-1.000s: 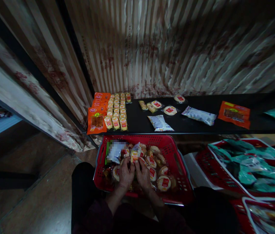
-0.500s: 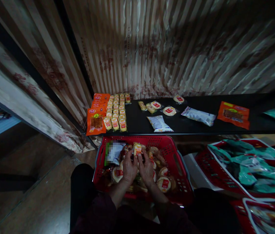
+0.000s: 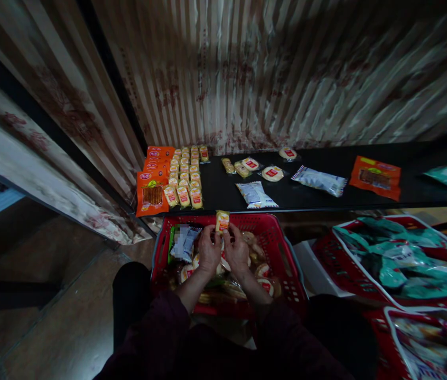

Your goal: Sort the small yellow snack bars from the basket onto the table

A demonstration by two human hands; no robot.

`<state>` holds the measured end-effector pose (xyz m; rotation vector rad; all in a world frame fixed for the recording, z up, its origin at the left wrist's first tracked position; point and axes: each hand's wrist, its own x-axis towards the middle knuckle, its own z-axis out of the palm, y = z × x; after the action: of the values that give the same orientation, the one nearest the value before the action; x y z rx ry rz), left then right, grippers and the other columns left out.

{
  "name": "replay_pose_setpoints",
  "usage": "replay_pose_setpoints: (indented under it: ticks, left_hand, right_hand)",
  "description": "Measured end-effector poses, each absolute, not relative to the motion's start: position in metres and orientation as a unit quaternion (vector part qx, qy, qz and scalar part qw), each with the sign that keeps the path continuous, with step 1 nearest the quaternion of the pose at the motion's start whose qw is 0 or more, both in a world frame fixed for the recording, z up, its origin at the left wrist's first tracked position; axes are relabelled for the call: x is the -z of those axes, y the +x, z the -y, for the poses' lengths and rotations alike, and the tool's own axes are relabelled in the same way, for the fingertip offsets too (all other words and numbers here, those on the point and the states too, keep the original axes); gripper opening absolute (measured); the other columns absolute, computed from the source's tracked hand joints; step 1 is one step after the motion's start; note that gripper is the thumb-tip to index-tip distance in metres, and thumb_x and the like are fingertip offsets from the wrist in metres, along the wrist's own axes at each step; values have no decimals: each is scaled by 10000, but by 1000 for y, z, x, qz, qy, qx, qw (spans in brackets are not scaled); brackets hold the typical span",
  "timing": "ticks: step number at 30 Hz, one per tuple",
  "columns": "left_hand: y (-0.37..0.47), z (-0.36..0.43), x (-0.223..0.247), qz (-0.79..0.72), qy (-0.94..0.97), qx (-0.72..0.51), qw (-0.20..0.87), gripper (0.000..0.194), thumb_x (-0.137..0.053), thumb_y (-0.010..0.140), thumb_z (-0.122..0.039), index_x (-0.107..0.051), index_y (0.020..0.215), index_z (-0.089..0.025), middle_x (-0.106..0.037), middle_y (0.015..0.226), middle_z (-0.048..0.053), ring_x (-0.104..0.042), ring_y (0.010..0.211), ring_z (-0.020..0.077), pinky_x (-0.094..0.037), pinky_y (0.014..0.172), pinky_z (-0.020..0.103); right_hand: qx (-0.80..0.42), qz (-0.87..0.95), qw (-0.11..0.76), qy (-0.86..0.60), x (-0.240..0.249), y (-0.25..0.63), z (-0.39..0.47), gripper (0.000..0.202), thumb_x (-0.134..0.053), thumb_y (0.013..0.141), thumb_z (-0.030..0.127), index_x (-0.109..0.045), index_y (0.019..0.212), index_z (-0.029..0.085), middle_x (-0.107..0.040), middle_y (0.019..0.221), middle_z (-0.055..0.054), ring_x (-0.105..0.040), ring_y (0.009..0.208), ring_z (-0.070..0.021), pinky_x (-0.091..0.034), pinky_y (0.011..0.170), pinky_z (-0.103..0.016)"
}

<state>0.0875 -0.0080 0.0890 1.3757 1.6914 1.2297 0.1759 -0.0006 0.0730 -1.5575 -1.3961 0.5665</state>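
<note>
Between the fingertips of my left hand and my right hand is a small wrapped snack cake, yellowish with an orange-red label. Both hands are closed on it, over the far part of a red plastic basket. Round packaged cakes with red labels, such as one cake, lie in the basket under and around my hands. A silver-blue packet lies at the basket's left. On the black shelf just beyond stand tight rows of like small cakes.
Overlapping orange snack packets line the shelf's left end. Along the black shelf lie loose round cakes, a white-blue packet and another orange packet. A red basket of teal packets stands at the right. A dark post rises at left.
Both hands have lifted the small cake up and away from me, toward the shelf's front edge. The whole view has shifted slightly.
</note>
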Motion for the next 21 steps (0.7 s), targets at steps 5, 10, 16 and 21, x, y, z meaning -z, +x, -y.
replay_pose_setpoints:
  ticks: [5, 10, 16, 21]
  left_hand:
    - [89, -5, -97, -633, 527, -478, 306, 208, -449, 831, -123, -568, 995, -167, -658, 1001, 85, -614, 924, 177, -471, 879, 337]
    - [94, -18, -109, -658, 527, -471, 257, 246, -440, 808, -83, -598, 987, -139, -631, 1012, 115, -580, 965, 197, -455, 915, 350]
    - [101, -41, -123, -668, 521, -474, 240, 263, -449, 809, -92, -596, 1016, -164, -604, 1025, 97, -579, 945, 179, -470, 890, 323]
    - [101, -66, -130, -683, 512, -458, 248, 299, -434, 796, -77, -607, 1027, -158, -625, 1022, 103, -580, 969, 183, -460, 908, 317]
  right_hand:
    - [-225, 575, 461, -637, -85, 176, -12, 446, -410, 863, 431, -637, 1116, 142, -702, 1029, -135, -655, 793, -221, -513, 730, -346]
    - [-230, 577, 486, -615, -88, 177, -26, 437, -417, 871, 417, -617, 1153, 149, -684, 1097, -137, -646, 917, -233, -509, 807, -365]
    - [-221, 584, 484, -613, -96, 178, -53, 438, -423, 877, 410, -592, 1188, 152, -664, 1139, -140, -634, 979, -237, -487, 882, -388]
    - [-219, 590, 470, -619, -106, 178, -82, 441, -407, 872, 407, -592, 1179, 151, -671, 1123, -135, -632, 982, -245, -484, 872, -384]
